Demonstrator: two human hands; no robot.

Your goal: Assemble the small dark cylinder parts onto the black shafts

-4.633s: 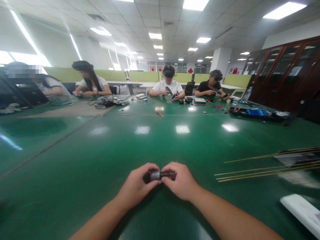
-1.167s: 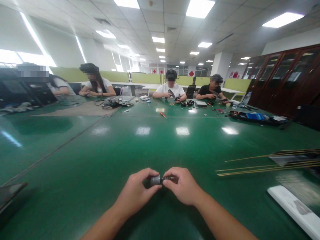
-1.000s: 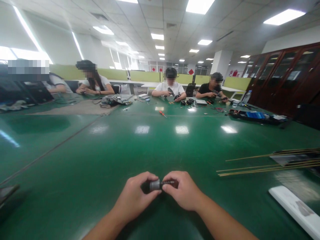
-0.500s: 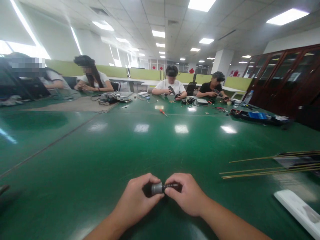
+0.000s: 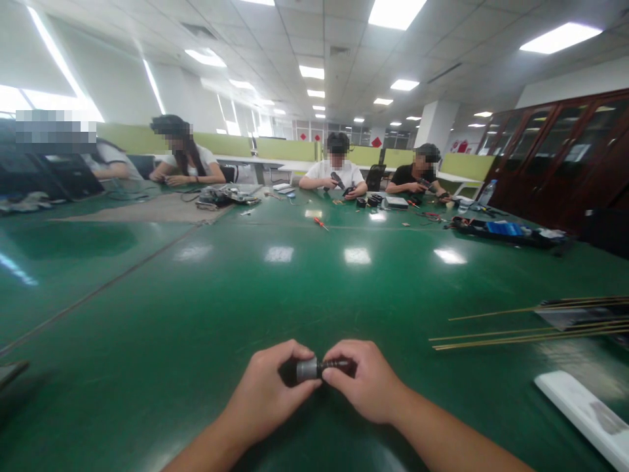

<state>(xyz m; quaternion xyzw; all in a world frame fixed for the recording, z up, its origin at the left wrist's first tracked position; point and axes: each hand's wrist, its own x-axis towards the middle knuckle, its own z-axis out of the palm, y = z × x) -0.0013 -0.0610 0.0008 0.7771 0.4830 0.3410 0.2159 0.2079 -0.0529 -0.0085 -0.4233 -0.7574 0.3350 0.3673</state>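
Note:
Between my hands, low in the middle of the view, is a small cylindrical part with a smooth grey metal barrel [image 5: 307,370] and a thinner, dark ridged section [image 5: 336,364]. My left hand [image 5: 268,390] is closed round the barrel end, thumb below and fingers above. The thumb and fingers of my right hand [image 5: 371,383] pinch the ridged section. Both hands hold the part roughly level, just over the green tabletop [image 5: 314,301]. Its outer ends are partly hidden by my fingers, and its exact kind does not show.
Thin brass-coloured rods [image 5: 491,341] lie at the right, with a white power strip [image 5: 580,419] nearer me. Farther off are an orange screwdriver [image 5: 321,223] and a black tray with blue contents [image 5: 506,229]. Several people sit across the table, some holding tools.
My hands keep the same grip on the grey part, almost unmoved. The camera view has shifted very slightly.

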